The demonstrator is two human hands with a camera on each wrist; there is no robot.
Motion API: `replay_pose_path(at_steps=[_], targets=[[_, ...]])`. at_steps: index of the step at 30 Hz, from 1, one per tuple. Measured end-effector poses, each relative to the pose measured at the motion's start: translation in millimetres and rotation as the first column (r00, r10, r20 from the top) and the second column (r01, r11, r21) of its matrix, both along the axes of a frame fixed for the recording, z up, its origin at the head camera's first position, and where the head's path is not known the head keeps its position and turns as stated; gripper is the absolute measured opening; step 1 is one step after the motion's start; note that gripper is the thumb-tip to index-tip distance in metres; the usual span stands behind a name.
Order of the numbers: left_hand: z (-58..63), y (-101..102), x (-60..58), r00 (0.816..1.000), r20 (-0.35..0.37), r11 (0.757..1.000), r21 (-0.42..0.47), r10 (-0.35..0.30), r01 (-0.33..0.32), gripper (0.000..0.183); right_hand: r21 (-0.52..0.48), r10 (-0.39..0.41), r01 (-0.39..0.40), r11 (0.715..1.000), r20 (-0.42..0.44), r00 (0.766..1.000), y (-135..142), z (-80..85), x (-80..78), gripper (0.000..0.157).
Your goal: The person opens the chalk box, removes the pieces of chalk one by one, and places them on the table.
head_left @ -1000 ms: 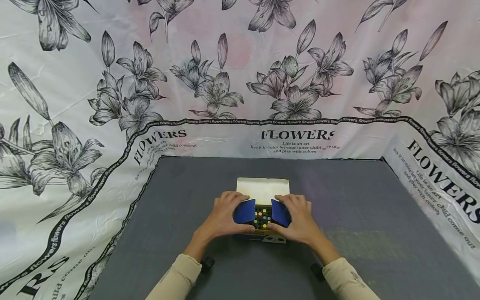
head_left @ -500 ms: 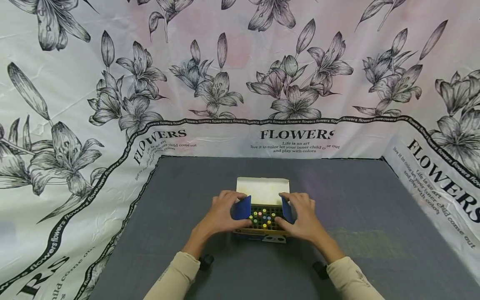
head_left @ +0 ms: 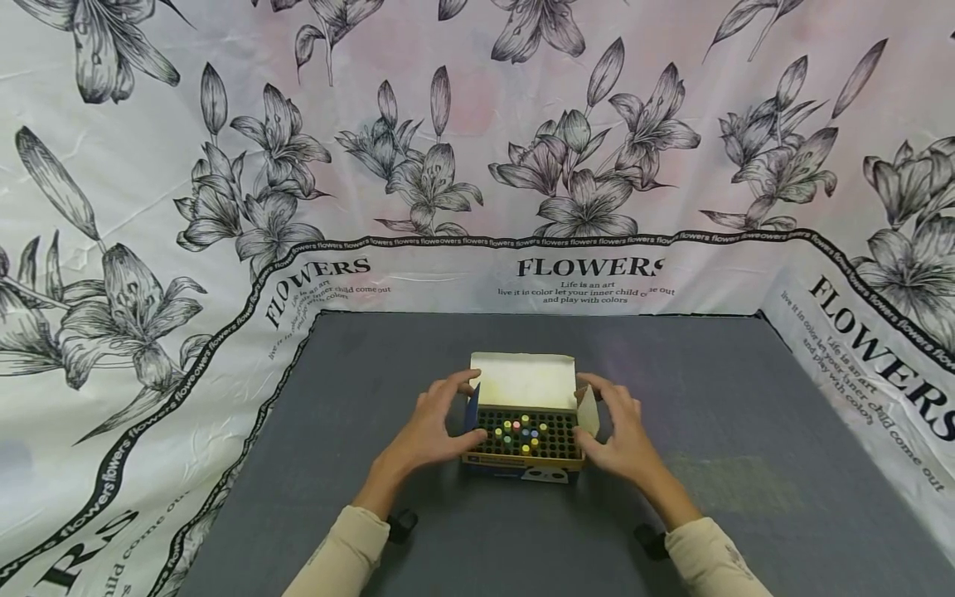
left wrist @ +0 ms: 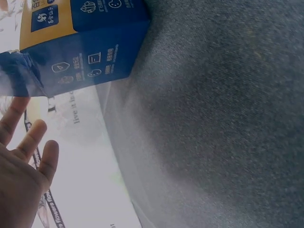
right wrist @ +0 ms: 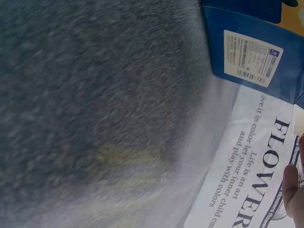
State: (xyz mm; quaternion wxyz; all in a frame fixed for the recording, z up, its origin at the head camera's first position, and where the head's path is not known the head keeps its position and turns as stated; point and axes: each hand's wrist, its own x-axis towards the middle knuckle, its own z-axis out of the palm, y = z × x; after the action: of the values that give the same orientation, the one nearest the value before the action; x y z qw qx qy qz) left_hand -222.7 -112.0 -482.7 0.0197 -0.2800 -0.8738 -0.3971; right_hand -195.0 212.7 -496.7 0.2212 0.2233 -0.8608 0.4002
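A blue and yellow cardboard box (head_left: pixel 522 462) stands on the dark grey tabletop, its cream-lined lid (head_left: pixel 522 381) raised at the back. Inside is a black grid (head_left: pixel 563 433) of round holes, with several coloured round-ended sticks (head_left: pixel 516 425) in its middle. My left hand (head_left: pixel 427 427) is at the box's left side, thumb at the rim, fingers spread beyond the blue left flap (head_left: pixel 473 406). At the right side, my right hand (head_left: pixel 622 435) has its thumb by the rim and its fingers around the outward-leaning right flap (head_left: pixel 588 412). The left wrist view shows straight, spread fingers (left wrist: pixel 35 135).
Behind the table hangs a white cloth (head_left: pixel 448 278) printed with lilies and the word FLOWERS, also along both sides. A faint yellowish patch (head_left: pixel 734 485) marks the tabletop at right. Dark wrist devices (head_left: pixel 403 526) sit under both forearms. A printed label (right wrist: pixel 251 58) is on the box's side.
Both side flaps have swung outward from over the box, uncovering the grid and sticks. My hands have moved apart, left hand to the left and right hand to the right. The box stays put.
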Motion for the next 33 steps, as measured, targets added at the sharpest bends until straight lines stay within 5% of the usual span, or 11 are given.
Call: replay_pose_path(at_steps=[5,13,22,29,33], targets=[[-2.9,-6.2,0.3,0.998,-0.06,0.999,0.038,-0.004,0.006,0.072,-0.048,-0.023,0.021,0.999,-0.031,0.999,8.1,-2.6,1.3,0.06],[-5.5,-16.2,4.3,0.985,-0.127,0.994,0.022,0.113,-0.112,0.066,-0.044,-0.075,0.072,0.996,-0.061,0.995,17.2,-8.7,3.8,0.039],[-3.9,-31.2,8.7,0.943,-0.245,0.97,-0.043,0.223,-0.24,0.054,-0.015,-0.142,0.141,0.99,-0.034,0.989,23.8,-16.5,8.0,0.03],[-5.6,-38.1,12.1,0.908,-0.345,0.945,-0.134,0.237,-0.297,0.038,0.011,-0.161,0.161,0.987,0.009,0.987,27.2,-20.9,13.7,0.028],[-8.3,-39.2,13.7,0.907,-0.346,0.933,-0.178,0.239,-0.314,0.032,0.028,-0.167,0.166,0.986,0.027,0.986,27.4,-23.1,15.6,0.027]])
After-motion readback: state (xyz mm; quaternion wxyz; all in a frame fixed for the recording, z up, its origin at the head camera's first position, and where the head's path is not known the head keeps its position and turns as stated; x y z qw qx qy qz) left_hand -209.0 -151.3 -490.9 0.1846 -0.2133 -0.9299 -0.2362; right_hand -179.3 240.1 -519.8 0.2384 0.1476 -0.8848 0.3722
